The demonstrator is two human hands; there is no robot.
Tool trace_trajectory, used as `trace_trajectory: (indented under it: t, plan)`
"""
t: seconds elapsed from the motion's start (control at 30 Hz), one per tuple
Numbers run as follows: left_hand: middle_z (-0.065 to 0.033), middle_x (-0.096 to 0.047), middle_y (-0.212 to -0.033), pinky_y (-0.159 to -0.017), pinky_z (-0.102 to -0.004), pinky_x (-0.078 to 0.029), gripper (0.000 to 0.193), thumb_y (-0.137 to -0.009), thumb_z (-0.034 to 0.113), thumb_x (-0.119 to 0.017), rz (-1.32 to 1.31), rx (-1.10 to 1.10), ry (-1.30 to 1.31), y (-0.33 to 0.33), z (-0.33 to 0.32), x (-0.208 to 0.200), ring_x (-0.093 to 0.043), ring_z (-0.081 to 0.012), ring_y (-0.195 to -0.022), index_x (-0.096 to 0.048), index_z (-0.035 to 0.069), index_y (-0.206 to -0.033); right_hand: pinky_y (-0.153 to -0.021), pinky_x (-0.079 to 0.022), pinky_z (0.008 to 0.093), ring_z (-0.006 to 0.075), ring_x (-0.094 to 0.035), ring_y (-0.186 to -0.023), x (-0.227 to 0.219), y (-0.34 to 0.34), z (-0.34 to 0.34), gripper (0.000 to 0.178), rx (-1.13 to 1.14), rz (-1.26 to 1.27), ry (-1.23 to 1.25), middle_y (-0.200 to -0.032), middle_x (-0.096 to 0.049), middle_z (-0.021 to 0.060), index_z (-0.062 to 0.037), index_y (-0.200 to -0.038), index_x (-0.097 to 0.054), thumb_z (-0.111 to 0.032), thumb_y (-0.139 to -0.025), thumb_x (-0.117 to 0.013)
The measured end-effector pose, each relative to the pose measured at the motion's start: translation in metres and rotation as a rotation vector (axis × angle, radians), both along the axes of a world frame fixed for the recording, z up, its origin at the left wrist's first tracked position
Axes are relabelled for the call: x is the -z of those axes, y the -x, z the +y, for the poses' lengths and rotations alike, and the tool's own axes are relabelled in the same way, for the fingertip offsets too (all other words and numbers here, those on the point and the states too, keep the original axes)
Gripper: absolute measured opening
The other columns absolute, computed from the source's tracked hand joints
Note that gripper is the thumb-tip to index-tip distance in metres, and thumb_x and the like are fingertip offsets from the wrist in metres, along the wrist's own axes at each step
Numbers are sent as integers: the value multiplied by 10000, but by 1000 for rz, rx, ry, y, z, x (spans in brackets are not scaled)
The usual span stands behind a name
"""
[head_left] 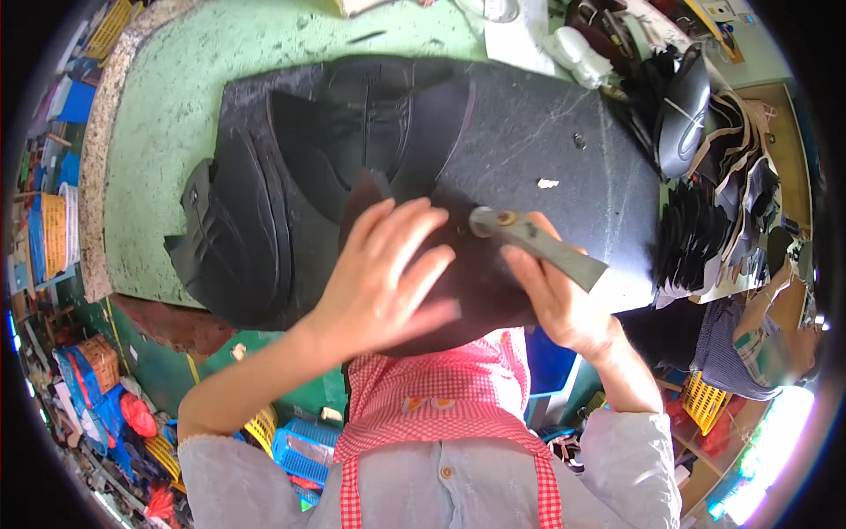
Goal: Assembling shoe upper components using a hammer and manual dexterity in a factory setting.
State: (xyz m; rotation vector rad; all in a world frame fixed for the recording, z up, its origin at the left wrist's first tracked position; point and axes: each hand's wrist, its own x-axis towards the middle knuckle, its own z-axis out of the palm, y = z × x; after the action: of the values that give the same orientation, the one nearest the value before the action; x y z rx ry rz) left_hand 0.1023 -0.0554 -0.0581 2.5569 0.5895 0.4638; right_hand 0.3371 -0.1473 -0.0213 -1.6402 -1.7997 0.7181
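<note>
I press my spread left hand (388, 278) flat on the dark curved leather piece (493, 309) while my right hand (555, 295), fingers closed, grips the grey flat-bladed metal knife (538, 242) on it, mid-trim; next needs steady blade angle.

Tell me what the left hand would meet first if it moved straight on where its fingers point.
Probably the grey flat tool held in the right hand: the left hand lies flat on the dark leather piece, fingers aimed toward it.

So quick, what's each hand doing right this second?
Left hand: open, fingers spread flat, pressing on the dark leather piece.
Right hand: closed around a grey flat-bladed tool, its end on the leather.
</note>
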Motion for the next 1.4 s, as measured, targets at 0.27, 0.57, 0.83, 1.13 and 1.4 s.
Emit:
trace_trajectory:
  t: [0.27, 0.57, 0.83, 1.13, 1.4]
  plan:
    - [-230, -551, -1433, -1129, -498, -404, 662, -792, 30, -679, -38, 32, 444, 30, -20, -35, -518, -416, -1345, -535, 49, -1438, -768, -493, 403, 372, -613, -865, 20, -92, -31, 246, 645, -322, -87, -1014, -609, 173, -13, -1090, -614, -118, -894, -718]
    - [-116, -588, -1380, -1070, -425, -470, 409, -1034, 127, -508, -1182, -550, 1491, 62, -2, -41, -584, -248, -1262, -479, 25, -1429, -813, -487, 448, 370, -610, -931, 35, -117, -39, 292, 644, -487, -196, -970, -610, 145, -43, -1035, -610, -39, -785, -761]
    - [-119, -615, -1374, -1078, -443, -474, 392, -1039, 158, -477, -1289, -409, 1545, 88, -12, -27, -608, -258, -1248, -518, 13, -1401, -903, -443, 378, 262, -594, -934, 16, -96, -30, 207, 641, -303, -303, -985, -626, 115, -12, -1055, -642, 37, -855, -662]
    - [-130, -600, -1372, -1081, -431, -457, 437, -988, 128, -552, -1144, -377, 1670, 45, -36, -26, -591, -262, -1256, -500, 7, -1404, -997, -501, 299, 130, -621, -1120, -23, 23, 24, 440, -59, 1237, 312, -1253, -660, 77, 18, -1380, -544, -8, -960, -673]
    - [-177, -562, -1372, -1103, -452, -429, 559, -842, -74, -650, -555, -473, 113, 21, -28, -31, -519, -332, -1336, -532, 15, -1380, -677, -544, 274, 110, -675, -766, 3, -2, 3, 316, 158, 512, 347, -943, -721, 73, 6, -1159, -663, -92, -884, -782]
